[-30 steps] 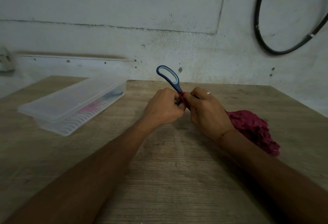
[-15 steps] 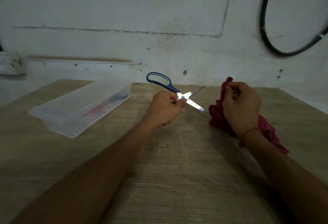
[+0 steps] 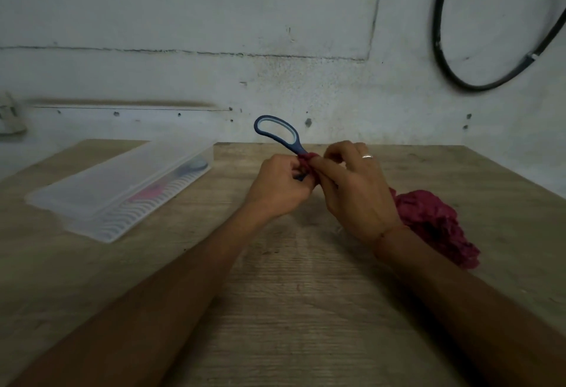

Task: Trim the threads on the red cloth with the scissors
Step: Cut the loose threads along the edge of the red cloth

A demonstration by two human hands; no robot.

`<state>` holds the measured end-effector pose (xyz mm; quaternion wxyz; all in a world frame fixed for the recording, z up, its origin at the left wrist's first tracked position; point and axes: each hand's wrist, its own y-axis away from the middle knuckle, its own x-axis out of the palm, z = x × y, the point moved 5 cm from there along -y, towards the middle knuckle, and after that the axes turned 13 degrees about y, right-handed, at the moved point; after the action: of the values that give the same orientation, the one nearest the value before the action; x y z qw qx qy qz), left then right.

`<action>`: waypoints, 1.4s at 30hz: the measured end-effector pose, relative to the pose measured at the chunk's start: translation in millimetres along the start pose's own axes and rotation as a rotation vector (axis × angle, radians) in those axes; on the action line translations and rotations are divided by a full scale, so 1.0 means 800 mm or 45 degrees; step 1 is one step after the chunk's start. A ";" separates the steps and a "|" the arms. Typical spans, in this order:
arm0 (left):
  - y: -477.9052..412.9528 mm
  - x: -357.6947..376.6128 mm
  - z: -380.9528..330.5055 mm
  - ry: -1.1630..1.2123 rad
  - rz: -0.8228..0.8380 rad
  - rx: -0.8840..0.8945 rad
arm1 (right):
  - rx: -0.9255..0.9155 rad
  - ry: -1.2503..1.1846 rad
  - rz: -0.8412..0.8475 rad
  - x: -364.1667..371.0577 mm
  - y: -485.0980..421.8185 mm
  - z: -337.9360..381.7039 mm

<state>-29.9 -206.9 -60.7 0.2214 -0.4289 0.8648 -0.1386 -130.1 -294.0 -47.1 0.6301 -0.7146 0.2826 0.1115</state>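
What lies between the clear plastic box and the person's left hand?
Nothing: in the head view, only bare wooden table separates the clear plastic box from the left hand.

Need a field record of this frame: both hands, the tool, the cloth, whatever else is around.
left hand: grips the blue-handled scissors, one handle loop sticking up toward the wall
right hand: pinches an edge of the crumpled red cloth, close against the left hand
blades: hidden between the hands, open or closed cannot be told
cloth bulk: bunched on the wooden table beside the right wrist
other: clear lidded plastic box on the table's left; black cable on the wall
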 end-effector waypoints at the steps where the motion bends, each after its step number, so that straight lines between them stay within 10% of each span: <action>1: 0.000 -0.001 -0.001 -0.004 0.002 0.008 | -0.010 0.040 0.005 0.001 0.000 -0.001; 42: 0.001 0.000 0.014 -0.503 0.000 -0.134 | -0.280 0.162 0.237 0.042 0.010 0.004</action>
<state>-25.1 -207.2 -70.7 0.3639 -0.4588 0.8106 -0.0066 -106.4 -300.0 -72.2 0.5159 -0.7556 0.3730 0.1540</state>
